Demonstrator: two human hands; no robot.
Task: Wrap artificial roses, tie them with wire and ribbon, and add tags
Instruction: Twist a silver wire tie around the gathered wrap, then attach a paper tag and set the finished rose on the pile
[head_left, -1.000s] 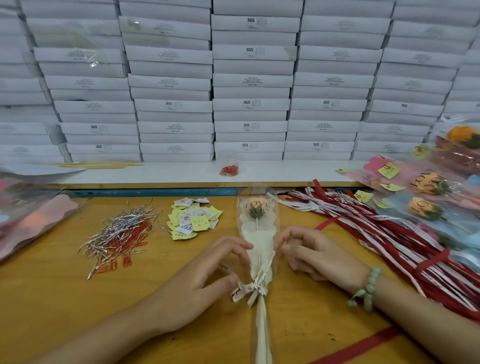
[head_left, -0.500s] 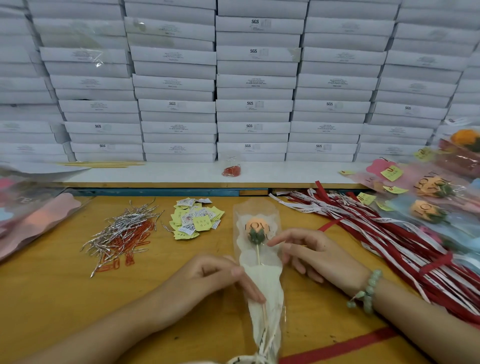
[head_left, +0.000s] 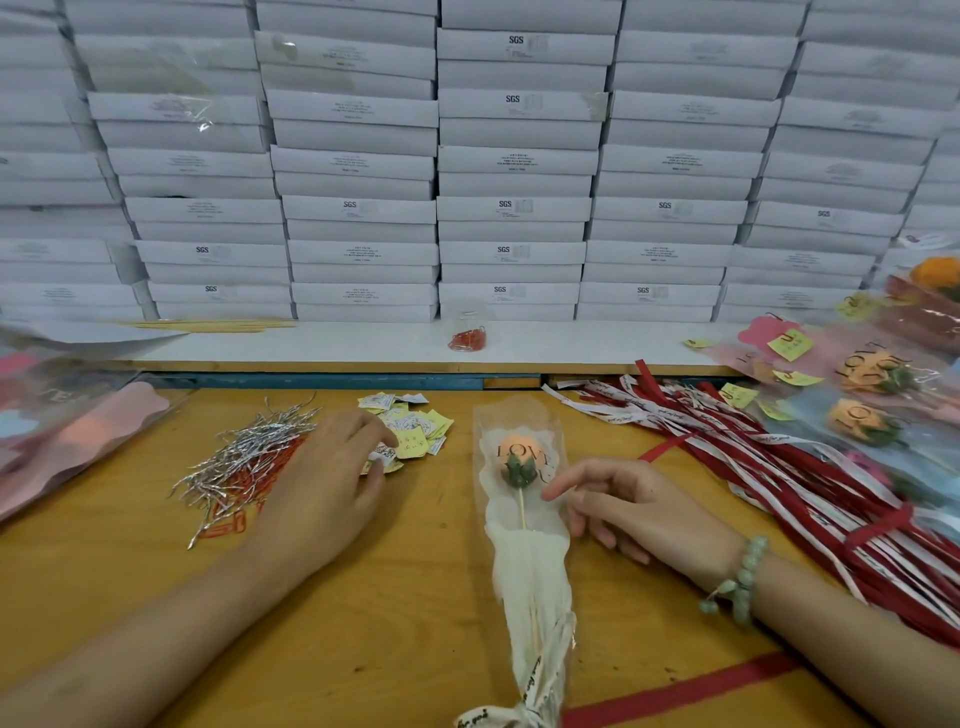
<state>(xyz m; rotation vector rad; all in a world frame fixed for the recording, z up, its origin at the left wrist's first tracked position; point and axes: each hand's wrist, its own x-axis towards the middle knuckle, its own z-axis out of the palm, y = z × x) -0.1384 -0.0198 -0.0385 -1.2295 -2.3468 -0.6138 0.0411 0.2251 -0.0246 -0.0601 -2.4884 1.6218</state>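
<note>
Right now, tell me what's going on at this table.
A person is finishing a wrapped rose that lies on the table, its ribbon already tied near the bottom. The left hand is on the pile of tags, fingers over one; whether it grips is unclear. The right hand rests beside the rose, forefinger touching its wrap.

- tabletop (head_left: 104, 597): yellow-orange wood, crossed by a red stripe (head_left: 691, 691)
- wrapped rose (head_left: 519, 457): peach bud, green sepals, clear sleeve with black "love" lettering, cream paper inside
- bow ribbon (head_left: 540, 670): cream with black script
- wire ties (head_left: 249, 457): shiny silver, over red paper clips (head_left: 228, 527)
- tags (head_left: 415, 431): yellow and white, with dark print
- loose ribbons (head_left: 779, 478): red, and white with dark script
- bracelet (head_left: 745, 577): pale green beads
- boxes (head_left: 514, 208): white, with black "sgs" print
- finished roses (head_left: 862, 415): orange buds in pink and pale blue wraps
- flat sleeves (head_left: 93, 431): pink
</note>
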